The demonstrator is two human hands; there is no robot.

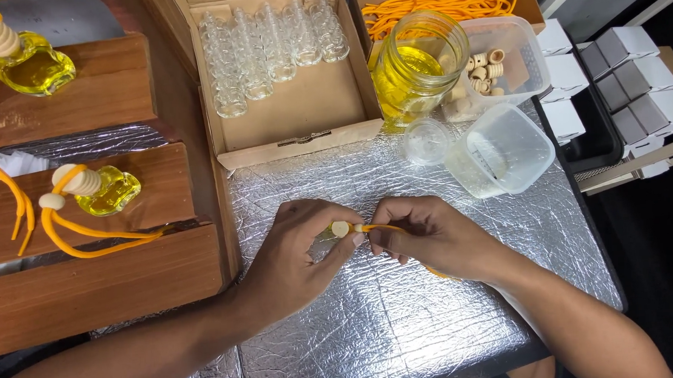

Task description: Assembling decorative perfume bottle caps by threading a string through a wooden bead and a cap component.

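Observation:
My left hand pinches a small pale wooden bead between thumb and fingers over the silver foil table top. My right hand grips an orange cord whose tip meets the bead; the cord's other end shows under that hand. The two hands touch at the bead.
A cardboard box holds several empty small glass bottles. A glass jar of yellow liquid, a tub of wooden caps, an empty plastic tub, a small lid, orange cords. Wooden steps at left carry filled bottles. White boxes at right.

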